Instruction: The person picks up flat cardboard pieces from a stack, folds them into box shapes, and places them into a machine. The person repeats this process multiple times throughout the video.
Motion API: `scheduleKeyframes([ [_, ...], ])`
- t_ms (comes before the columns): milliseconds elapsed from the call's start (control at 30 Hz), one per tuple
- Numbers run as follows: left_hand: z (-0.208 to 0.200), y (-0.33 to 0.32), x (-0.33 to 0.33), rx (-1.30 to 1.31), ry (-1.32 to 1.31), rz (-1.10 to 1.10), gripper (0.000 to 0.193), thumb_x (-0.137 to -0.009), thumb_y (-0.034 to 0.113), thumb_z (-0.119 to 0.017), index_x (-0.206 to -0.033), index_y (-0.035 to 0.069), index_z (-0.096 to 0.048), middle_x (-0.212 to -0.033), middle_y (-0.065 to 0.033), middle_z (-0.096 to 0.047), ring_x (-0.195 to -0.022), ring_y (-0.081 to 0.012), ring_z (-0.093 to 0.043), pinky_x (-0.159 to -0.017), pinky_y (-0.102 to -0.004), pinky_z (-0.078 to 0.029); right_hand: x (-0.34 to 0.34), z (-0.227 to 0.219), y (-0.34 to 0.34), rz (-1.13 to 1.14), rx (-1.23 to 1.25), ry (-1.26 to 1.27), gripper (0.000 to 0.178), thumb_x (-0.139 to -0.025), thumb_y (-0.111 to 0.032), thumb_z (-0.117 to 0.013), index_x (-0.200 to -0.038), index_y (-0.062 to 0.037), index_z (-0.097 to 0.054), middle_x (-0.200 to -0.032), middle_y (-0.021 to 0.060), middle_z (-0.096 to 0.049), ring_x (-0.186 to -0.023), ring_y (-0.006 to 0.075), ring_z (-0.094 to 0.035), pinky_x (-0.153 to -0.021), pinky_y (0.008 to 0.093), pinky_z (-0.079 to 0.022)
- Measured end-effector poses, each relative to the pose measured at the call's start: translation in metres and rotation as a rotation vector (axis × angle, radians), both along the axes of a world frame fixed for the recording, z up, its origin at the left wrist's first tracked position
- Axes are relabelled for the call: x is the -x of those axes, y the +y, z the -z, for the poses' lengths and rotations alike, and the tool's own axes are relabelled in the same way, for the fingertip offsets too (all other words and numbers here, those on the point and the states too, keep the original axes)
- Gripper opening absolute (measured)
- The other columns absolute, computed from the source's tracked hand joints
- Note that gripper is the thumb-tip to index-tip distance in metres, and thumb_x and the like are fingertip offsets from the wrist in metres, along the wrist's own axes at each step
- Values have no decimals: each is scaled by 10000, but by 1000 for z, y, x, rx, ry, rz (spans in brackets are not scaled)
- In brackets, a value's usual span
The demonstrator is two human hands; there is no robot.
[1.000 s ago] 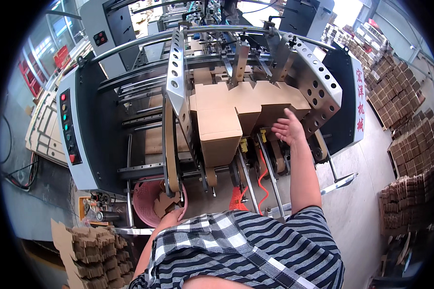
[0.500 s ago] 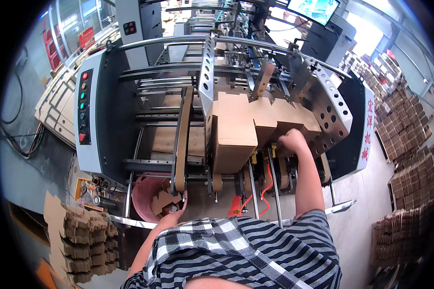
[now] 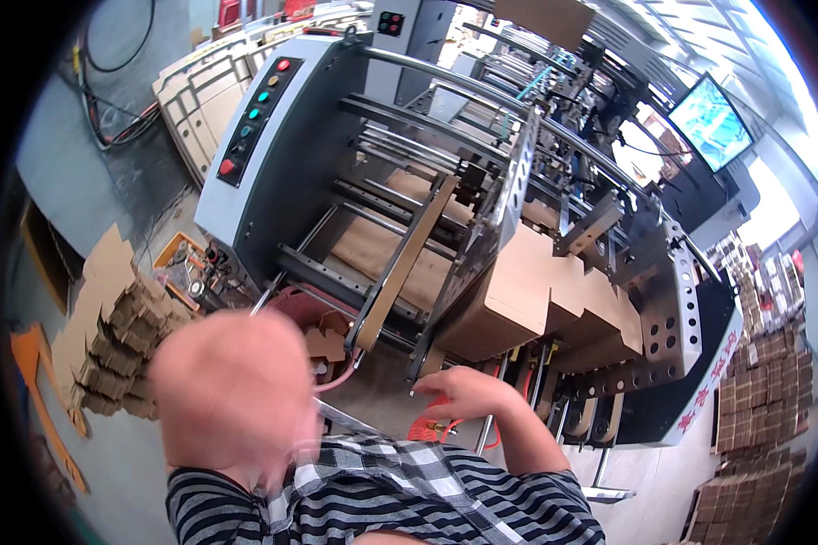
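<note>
My left hand point(image 3: 232, 391) is raised close to the camera at the lower left, smeared by motion, so its fingers cannot be made out. My right hand point(image 3: 463, 395) hangs just in front of the machine's feed end, below the cardboard stack, with fingers apart and nothing visible in them. A stack of flat brown cardboard blanks point(image 3: 516, 289) with notched edges stands in the feeder, between perforated metal side plates point(image 3: 673, 318). Left of it runs a tan feed belt point(image 3: 404, 263). Partly behind my left hand, a pink basket point(image 3: 291, 307) holds cardboard scraps.
Notched cardboard blanks point(image 3: 118, 341) are piled at the left. A button panel point(image 3: 254, 118) is on the machine's left side. Orange air hose point(image 3: 423, 429) lies beneath the feeder. Bundled cardboard stacks point(image 3: 763, 409) line the right; a lit screen point(image 3: 711, 120) hangs at the upper right.
The view has turned and tilted. My left hand has risen from beside the pink basket toward the camera. My right hand has left the cardboard stack's right side and moved nearer me and leftward.
</note>
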State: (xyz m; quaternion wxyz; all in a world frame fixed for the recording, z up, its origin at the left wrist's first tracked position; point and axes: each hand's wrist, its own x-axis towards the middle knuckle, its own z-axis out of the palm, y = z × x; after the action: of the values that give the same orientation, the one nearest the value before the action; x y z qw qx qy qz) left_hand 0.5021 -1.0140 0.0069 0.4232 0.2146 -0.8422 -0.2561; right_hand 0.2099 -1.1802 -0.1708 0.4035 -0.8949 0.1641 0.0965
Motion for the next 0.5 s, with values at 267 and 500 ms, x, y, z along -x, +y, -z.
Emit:
scheduleKeyframes([
  [267, -23, 53, 40, 576, 246, 165, 97, -812, 37, -558, -794, 129, -585, -778, -19, -629, -589, -161, -602, -650, -254, -479, -51, 29, 38, -160, 25, 74, 578, -728, -286, -672, -1215, -5, -537, -1049, 221, -619, -1001, 369, -582, -889, 423, -452],
  [500, -22, 131, 53, 554, 467, -201, 226, -704, -68, -607, -687, 141, -522, -704, -6, -600, -506, -90, -561, -512, -211, -451, -84, 32, 81, -299, 24, 208, 547, -757, -291, -656, -1219, -18, -547, -1045, 223, -626, -983, 377, -592, -879, 424, -454],
])
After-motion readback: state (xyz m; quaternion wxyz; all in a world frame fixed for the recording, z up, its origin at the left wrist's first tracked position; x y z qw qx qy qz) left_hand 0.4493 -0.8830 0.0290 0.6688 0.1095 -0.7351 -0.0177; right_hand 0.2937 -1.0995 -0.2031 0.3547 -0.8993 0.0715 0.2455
